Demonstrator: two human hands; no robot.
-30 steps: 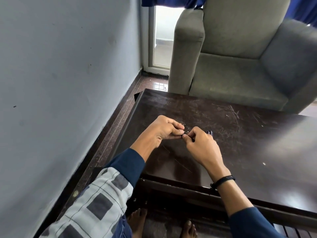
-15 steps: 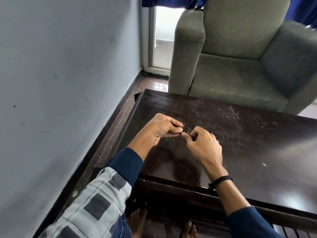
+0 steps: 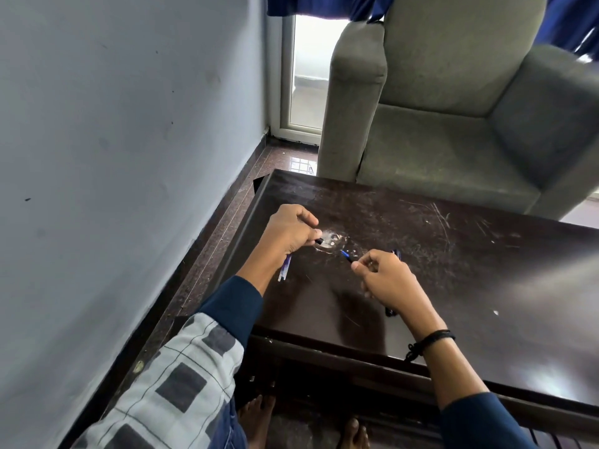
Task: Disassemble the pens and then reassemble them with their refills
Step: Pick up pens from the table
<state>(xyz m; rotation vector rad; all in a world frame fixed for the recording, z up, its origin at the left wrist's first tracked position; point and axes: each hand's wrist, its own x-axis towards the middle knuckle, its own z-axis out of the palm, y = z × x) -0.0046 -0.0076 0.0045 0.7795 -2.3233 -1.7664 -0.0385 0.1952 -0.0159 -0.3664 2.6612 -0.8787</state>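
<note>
Centre of the frame: both hands are over the dark brown scratched wooden desk (image 3: 453, 280), with a clear gap between them. The left hand (image 3: 288, 233) is a tight fist, fingers curled round the slim blue-and-clear pen pieces (image 3: 285, 267). They stick out below the heel of the hand, slanting toward the lower left. A dark tip (image 3: 319, 241) peeks out at the fingertips, right over a pale scuffed patch (image 3: 332, 244) on the desk. Refills or barrels? I can't tell from here.

Now the right hand (image 3: 385, 281): thumb and forefinger pinch a short blue pointed piece (image 3: 346, 255). It is aimed up-left at the left hand and not touching it, and the other fingers are curled in. A dark blue pen end (image 3: 396, 253) shows just beyond the knuckles. A second dark end (image 3: 390, 311) shows under the heel of that hand, low by the desk top. Whether it is held or lying there, I can't tell.

A black cord wristband (image 3: 428, 343) circles the right wrist. A grey-green upholstered armchair (image 3: 453, 124) fills the upper right behind the desk. A grey-blue painted wall (image 3: 129, 157) takes the left side, and a blue curtain (image 3: 308, 3) runs along the top edge. At lower left there's a grey-and-white checked cloth (image 3: 162, 384), and bare feet (image 3: 256, 416) show at the bottom, below the desk's near edge.
</note>
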